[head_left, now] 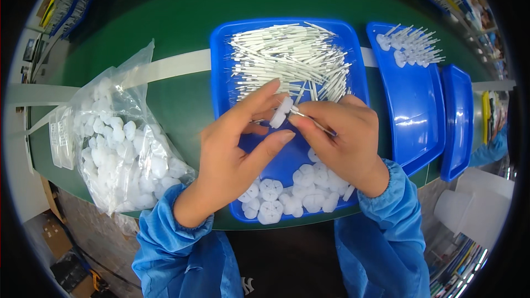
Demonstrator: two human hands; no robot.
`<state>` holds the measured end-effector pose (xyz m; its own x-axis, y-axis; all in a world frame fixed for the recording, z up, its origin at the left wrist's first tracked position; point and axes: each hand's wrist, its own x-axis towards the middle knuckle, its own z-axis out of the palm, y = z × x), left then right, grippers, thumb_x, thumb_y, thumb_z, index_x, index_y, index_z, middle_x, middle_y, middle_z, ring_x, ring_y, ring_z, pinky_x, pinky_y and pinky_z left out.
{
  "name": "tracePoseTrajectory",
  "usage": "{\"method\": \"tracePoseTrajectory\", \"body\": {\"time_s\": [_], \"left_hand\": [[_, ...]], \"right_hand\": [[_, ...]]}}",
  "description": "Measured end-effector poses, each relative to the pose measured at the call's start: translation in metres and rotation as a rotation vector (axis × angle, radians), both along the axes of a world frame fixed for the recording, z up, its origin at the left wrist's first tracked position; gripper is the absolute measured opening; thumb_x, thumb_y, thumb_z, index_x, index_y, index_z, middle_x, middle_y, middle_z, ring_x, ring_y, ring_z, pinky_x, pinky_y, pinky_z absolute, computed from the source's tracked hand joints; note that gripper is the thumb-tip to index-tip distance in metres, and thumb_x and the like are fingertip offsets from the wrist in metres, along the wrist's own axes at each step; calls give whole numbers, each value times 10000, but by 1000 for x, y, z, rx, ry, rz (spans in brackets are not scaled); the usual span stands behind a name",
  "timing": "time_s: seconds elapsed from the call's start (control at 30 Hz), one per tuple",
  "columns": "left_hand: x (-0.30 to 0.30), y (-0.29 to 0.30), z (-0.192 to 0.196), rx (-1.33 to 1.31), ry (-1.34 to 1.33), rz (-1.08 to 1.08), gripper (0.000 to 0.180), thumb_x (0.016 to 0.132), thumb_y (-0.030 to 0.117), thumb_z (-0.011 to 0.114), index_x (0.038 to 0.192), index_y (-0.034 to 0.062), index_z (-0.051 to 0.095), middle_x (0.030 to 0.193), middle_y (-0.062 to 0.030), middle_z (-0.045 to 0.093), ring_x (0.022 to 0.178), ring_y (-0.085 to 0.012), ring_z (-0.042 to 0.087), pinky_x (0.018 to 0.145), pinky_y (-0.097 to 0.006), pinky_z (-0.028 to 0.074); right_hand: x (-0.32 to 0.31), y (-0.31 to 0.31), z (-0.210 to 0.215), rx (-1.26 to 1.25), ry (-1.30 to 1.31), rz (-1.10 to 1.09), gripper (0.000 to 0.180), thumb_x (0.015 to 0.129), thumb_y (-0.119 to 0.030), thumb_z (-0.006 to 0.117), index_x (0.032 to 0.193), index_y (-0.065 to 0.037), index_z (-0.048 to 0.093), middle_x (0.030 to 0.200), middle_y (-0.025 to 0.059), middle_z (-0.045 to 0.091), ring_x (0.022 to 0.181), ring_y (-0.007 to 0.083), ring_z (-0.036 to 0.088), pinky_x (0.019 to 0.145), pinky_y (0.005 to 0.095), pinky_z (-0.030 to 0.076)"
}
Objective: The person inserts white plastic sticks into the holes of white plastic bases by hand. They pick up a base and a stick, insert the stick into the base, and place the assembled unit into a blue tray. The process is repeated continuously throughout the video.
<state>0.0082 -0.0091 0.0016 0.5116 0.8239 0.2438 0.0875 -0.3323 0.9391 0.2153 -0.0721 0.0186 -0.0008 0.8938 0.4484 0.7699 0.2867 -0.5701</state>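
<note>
Blue sleeves [182,243] and two hands work over a blue tray [221,66].
Left hand [237,143] pinches a white disc [280,111] while right hand [342,138] holds a thin white stick [309,121] against it, so both meet end to end. Tray keeps sticks [287,58] at back, discs [292,193] in front; a bag [121,143] holds more discs.

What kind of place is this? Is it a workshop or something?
Probably a small-parts assembly line in a factory: blue trays of white sticks and white caps, a bag of spare caps, and more sorted trays alongside.
</note>
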Motion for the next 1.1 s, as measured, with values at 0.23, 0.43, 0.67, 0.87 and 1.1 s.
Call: {"method": "tracePoseTrajectory", "body": {"time_s": [0.23, 0.43, 0.67, 0.87, 1.1], "left_hand": [[-5, 6, 8, 271, 62, 13, 544, 802, -13, 930, 1318, 28, 760, 1249, -125, 702, 1074, -219, 724, 857, -319, 620], [3, 4, 8, 430, 30, 2, 537, 760, -39, 937, 1270, 41, 792, 1222, -115, 682, 978, -223, 748, 765, -323, 634], [2, 1, -2, 525, 35, -8, 566, 716, -61, 939, 1259, 21, 798, 1234, -140, 684, 1001, -244, 742, 811, -325, 639], [1, 1, 0, 579, 75, -9, 553, 722, -80, 935, 1250, 14, 800, 1240, -151, 681, 1033, -247, 742, 828, -320, 646], [-1, 1, 0, 590, 85, -19, 583, 685, -64, 932, 1247, 31, 807, 1229, -144, 707, 992, -256, 742, 816, -332, 626]], "right_hand": [[9, 4, 0, -71, 382, 151, 298, 854, -65, 881, 1135, -41, 784, 948, 79, 792, 839, 183, 769, 762, 318, 576], [4, 0, -7, -155, 523, 183, 345, 853, -25, 892, 1160, -20, 735, 924, 66, 766, 877, 140, 763, 801, 293, 599], [0, -2, -4, -227, 660, 222, 317, 913, -20, 848, 1165, -24, 655, 976, 60, 746, 883, 121, 740, 816, 287, 587], [5, -4, -8, -336, 832, 281, 314, 929, 12, 797, 1194, -29, 635, 1042, 45, 711, 960, 107, 697, 866, 291, 565], [3, -5, -3, -260, 659, 254, 264, 927, 32, 784, 1147, -34, 655, 1003, 49, 720, 943, 104, 712, 845, 288, 570]]}}
